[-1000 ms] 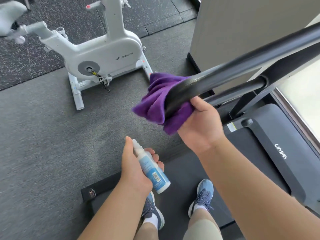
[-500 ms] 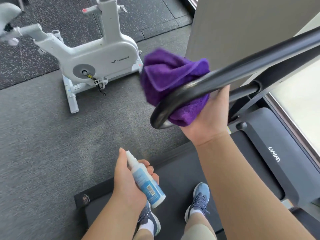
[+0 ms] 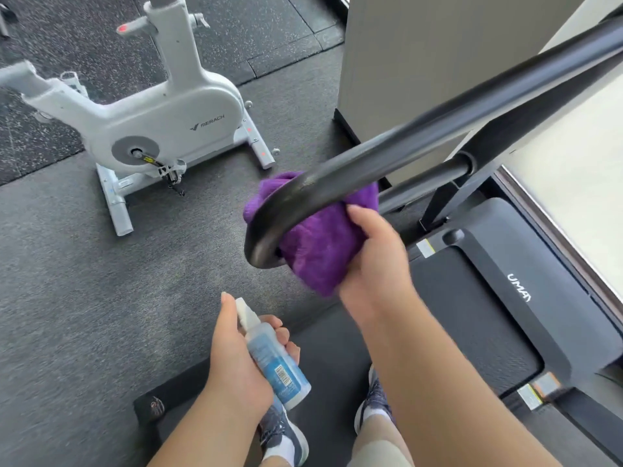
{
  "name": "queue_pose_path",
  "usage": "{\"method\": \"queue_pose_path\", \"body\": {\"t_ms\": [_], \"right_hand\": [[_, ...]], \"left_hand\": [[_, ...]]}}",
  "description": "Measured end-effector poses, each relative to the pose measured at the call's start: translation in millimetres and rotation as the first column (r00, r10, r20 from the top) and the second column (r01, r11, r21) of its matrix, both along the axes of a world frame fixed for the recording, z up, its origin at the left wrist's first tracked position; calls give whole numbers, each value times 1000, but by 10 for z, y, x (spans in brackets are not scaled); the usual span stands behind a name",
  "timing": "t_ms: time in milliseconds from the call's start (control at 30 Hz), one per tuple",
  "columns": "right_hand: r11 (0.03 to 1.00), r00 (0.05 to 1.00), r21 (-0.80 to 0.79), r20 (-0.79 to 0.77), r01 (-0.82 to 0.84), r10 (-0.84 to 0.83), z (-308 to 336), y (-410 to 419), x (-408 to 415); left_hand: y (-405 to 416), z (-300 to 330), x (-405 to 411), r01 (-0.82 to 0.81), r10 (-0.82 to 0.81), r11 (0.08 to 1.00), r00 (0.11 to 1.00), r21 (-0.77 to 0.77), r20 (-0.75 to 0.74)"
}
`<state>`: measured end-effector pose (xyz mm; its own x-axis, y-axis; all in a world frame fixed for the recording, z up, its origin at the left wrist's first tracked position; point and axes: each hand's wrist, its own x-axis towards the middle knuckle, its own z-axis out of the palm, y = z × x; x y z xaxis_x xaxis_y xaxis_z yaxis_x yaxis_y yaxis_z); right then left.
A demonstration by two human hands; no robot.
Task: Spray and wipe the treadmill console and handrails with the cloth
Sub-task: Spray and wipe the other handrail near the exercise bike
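Observation:
A black treadmill handrail (image 3: 438, 129) runs from the upper right down to a curved end at the centre. A bunched purple cloth (image 3: 323, 244) is pressed against the underside of that curved end. My right hand (image 3: 374, 261) grips the cloth from below and to the right. Lower down, my left hand (image 3: 236, 358) holds a small white and blue spray bottle (image 3: 273, 358), nozzle pointing up and away, apart from the rail. The treadmill deck (image 3: 478, 298) lies at the lower right. The console is out of view.
A white exercise bike (image 3: 161, 126) stands on the grey floor mat to the upper left. A beige partition wall (image 3: 421, 55) rises behind the handrail. My two feet in blue shoes stand on the treadmill belt (image 3: 337, 348) at the bottom.
My right hand has slid the cloth down along the handrail to its curved end. The left hand with the bottle has hardly moved.

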<state>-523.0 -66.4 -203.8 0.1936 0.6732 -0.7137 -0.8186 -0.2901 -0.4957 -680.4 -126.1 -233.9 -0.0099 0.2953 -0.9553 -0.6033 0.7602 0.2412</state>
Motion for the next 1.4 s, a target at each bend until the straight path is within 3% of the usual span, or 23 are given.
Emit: {"method": "queue_pose_path", "body": {"t_ms": [33, 100, 167, 233, 267, 300, 333, 367, 400, 433, 567, 700, 800, 833, 867, 1000, 1100, 1300, 1367, 1400], "right_hand": [[996, 996, -39, 29, 85, -84, 17, 36, 211], [982, 947, 3, 263, 189, -183, 54, 96, 647], [987, 791, 90, 589, 135, -162, 99, 165, 1091], [995, 503, 78, 864, -58, -39, 31, 318, 1481], [986, 326, -10, 943, -167, 65, -57, 417, 1655], [943, 90, -188, 971, -276, 220, -158, 513, 1799], [848, -173, -407, 913, -339, 369, -305, 593, 1913], [751, -361, -565, 817, -341, 450, -497, 648, 2002], [697, -457, -641, 750, -322, 479, -662, 668, 2019], [691, -483, -657, 730, -302, 483, -780, 669, 1984], [804, -264, -514, 854, -297, 449, -747, 557, 1393], [771, -187, -304, 953, -559, 240, -572, 188, 333], [763, 122, -86, 970, -640, 211, -289, 20, -305], [749, 143, -62, 968, -660, 206, -285, -5, -347], [709, 107, -64, 975, -702, 194, -313, -25, -304], [476, -389, -341, 921, -811, -3, -586, 54, 300], [469, -573, -507, 819, -723, 3, -604, 312, 876], [500, -669, -708, 681, -499, 297, -523, 665, 2329], [514, -649, -716, 677, -473, 347, -560, 723, 2469], [551, -592, -692, 707, -467, 387, -599, 750, 2405]], "left_hand": [[17, -6, 1, 2, -2, 1000, 1000, 2, 0], [59, -22, 14, 12, -12, 1000, 1000, 4, 11], [90, -44, 42, 6, -6, 1000, 1000, 3, 22], [117, -55, 84, -14, 14, 1000, 1000, 8, 22], [124, -67, 111, -21, 21, 1000, 1000, 11, 20], [122, -79, 132, -26, 26, 1000, 1000, 9, 17], [115, -93, 147, -28, 28, 1000, 999, 2, 18], [106, -103, 151, -27, 27, 1000, 999, -4, 21], [101, -114, 151, -22, 23, 1000, 999, -9, 25], [95, -119, 145, -17, 18, 1000, 999, -9, 28], [79, -150, 104, -32, 32, 999, 999, -8, 9], [100, -198, 114, -63, 62, 998, 998, -17, -25], [113, -261, 119, -50, 51, 999, 985, 9, -165], [116, -264, 134, -47, 49, 999, 981, 11, -188], [115, -270, 150, -50, 50, 999, 979, 5, -199], [149, -259, 297, -39, 27, 998, 976, -51, -217], [195, -253, 414, -17, 4, 998, 979, -58, -203], [173, -306, 486, -26, 16, 997, 989, -67, -149], [144, -299, 481, -44, 35, 997, 990, -62, -137], [124, -302, 473, -59, 51, 997, 990, -57, -131]]}}
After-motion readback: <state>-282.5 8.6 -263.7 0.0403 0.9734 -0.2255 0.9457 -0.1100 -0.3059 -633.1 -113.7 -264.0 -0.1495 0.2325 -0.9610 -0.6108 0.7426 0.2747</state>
